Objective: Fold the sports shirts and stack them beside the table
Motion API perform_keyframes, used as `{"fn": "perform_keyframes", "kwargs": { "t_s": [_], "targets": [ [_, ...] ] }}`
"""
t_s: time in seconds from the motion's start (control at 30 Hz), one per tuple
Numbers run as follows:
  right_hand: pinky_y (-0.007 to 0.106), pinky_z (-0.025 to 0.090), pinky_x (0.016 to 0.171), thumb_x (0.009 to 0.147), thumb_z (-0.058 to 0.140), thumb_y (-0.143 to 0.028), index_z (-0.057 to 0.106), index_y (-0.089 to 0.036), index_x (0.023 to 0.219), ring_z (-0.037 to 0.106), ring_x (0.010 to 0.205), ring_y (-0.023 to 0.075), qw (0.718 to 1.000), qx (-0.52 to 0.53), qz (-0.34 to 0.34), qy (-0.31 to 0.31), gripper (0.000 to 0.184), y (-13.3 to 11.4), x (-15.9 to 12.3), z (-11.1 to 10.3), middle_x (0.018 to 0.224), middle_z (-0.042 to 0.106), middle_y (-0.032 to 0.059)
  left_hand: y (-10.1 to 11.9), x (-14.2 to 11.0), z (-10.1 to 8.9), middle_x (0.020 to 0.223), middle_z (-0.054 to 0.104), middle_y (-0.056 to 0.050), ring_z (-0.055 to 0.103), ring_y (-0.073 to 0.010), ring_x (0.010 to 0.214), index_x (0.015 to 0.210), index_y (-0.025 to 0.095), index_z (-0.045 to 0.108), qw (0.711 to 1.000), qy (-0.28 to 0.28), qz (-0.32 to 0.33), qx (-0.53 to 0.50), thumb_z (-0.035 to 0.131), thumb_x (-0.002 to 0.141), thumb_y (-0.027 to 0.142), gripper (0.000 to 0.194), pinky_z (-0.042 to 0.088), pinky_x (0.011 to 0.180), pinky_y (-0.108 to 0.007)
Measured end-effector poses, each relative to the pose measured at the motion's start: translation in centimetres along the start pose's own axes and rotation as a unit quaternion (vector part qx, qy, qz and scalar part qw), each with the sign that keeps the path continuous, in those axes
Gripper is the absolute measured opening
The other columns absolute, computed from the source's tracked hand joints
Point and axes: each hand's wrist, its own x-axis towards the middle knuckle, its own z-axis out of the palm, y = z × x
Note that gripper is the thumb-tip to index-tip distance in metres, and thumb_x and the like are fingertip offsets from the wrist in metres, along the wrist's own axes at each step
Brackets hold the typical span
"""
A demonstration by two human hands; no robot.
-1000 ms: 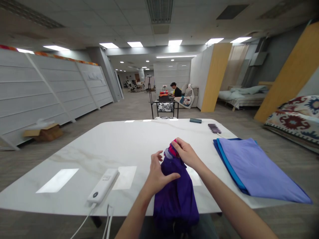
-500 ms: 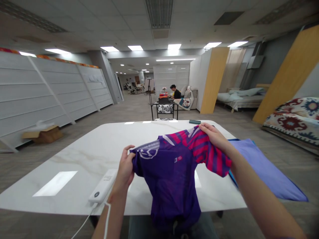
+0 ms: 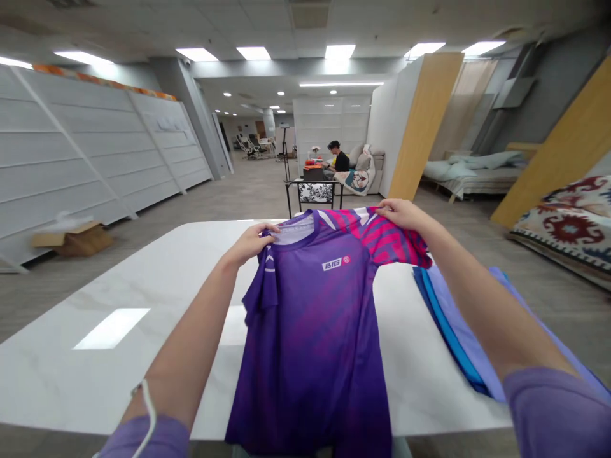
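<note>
A purple sports jersey (image 3: 310, 324) with pink-striped shoulder and a small white logo hangs spread in front of me above the white table (image 3: 95, 305). My left hand (image 3: 251, 242) pinches its left shoulder by the collar. My right hand (image 3: 398, 214) grips the pink right shoulder. Both arms are stretched forward, and the jersey's hem drops past the table's near edge.
Folded lilac and blue cloths (image 3: 458, 318) lie on the table to the right. A cardboard box (image 3: 71, 238) sits on the floor at left. A person (image 3: 338, 162) sits at a small table far back. A patterned sofa (image 3: 568, 219) stands at right.
The bunched jersey was lifted and spread out by its shoulders, then pushed forward and raised. The white power bank seen earlier on the table is now out of sight.
</note>
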Motion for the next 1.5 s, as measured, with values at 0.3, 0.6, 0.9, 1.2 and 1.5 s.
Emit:
{"fn": "perform_keyframes", "kwargs": {
  "t_s": [0.3,0.6,0.9,1.2,1.5],
  "targets": [
    [0.063,0.025,0.141,0.107,0.066,-0.065,0.064,-0.013,0.157,0.046,0.163,0.0421,0.995,-0.089,0.017,-0.05,0.072,5.9,-4.1,21.3,0.172,0.055,0.0249,-8.5,-1.0,13.5,0.164,0.06,-0.015,0.05,-0.039,0.156,0.155,0.029,0.069,0.974,-0.08,0.015,0.211,0.064,0.105,0.054,0.056,0.028,0.136,-0.059],
    [0.058,0.02,0.145,0.107,0.041,-0.084,0.038,-0.019,0.183,0.021,0.179,0.0404,0.967,-0.15,0.028,-0.204,0.1,10.7,-12.6,23.0,0.19,0.028,0.0153,-16.4,-4.3,9.4,0.182,0.044,-0.024,0.04,-0.0426,0.169,0.172,0.02,0.053,0.933,-0.122,-0.082,0.328,0.046,0.11,0.068,0.079,0.031,0.135,-0.064],
    [0.062,0.032,0.143,0.107,0.066,-0.069,0.044,-0.029,0.18,0.04,0.172,0.0396,0.975,-0.04,-0.085,-0.202,0.086,2.8,-26.1,17.0,0.187,0.037,0.0132,-13.3,-12.0,12.1,0.188,0.036,-0.018,0.025,-0.0401,0.178,0.177,0.019,0.049,0.933,-0.153,-0.013,0.325,0.033,0.111,0.078,0.089,0.025,0.141,-0.059],
    [0.066,0.058,0.114,0.096,0.06,-0.029,0.083,-0.029,0.117,0.064,0.149,0.0431,0.95,-0.255,0.004,-0.182,0.03,8.6,-38.1,6.5,0.163,0.066,0.0157,-15.5,-16.3,13.7,0.194,0.017,-0.016,0.009,-0.0431,0.181,0.185,0.024,0.032,0.927,-0.195,-0.019,0.32,0.041,0.106,0.086,0.101,0.008,0.141,-0.071],
    [0.054,0.054,0.125,0.114,0.053,-0.06,0.065,-0.028,0.16,0.069,0.144,0.0352,0.988,-0.036,0.011,-0.153,0.058,3.2,-26.7,11.8,0.159,0.07,0.0125,-15.3,-9.2,11.9,0.185,0.037,-0.025,0.034,-0.043,0.172,0.179,0.012,0.041,0.943,-0.067,-0.092,0.312,0.026,0.114,0.069,0.088,0.028,0.138,-0.064]
  ]
}}
